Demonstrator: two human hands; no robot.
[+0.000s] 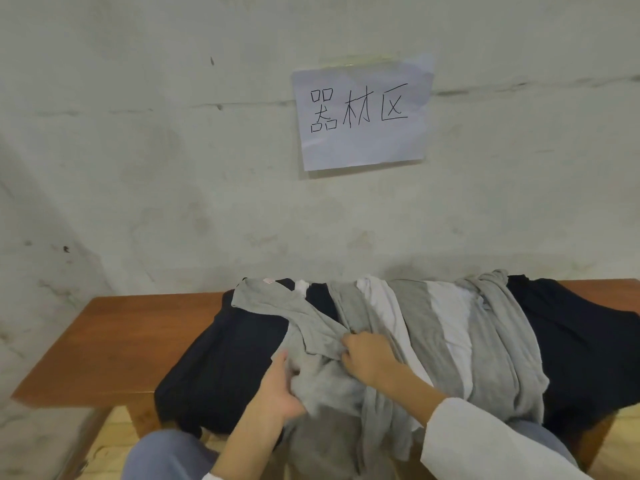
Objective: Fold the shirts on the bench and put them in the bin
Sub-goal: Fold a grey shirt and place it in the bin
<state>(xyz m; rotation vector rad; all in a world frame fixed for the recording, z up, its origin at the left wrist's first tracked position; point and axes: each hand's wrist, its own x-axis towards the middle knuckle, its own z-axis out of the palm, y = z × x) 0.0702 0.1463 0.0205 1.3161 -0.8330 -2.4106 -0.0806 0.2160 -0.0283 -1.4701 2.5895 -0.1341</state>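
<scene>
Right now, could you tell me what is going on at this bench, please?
A person is working through a pile of shirts draped across a wooden bench against the wall. Both hands grip one grey shirt at the front of the pile: the left hand holds its lower part, the right hand pinches it higher up. Nothing looks folded yet, and no bin is in view.

Light is soft, even and moderately dim; no glare, only a faint shadow on the wall point(173, 168) just above the bench's point(104, 341) far edge. The frame is slightly soft overall, my sleeve point(485, 445) blurred at the bottom. Wide-angle bowing bends the bench's far edge.
</scene>
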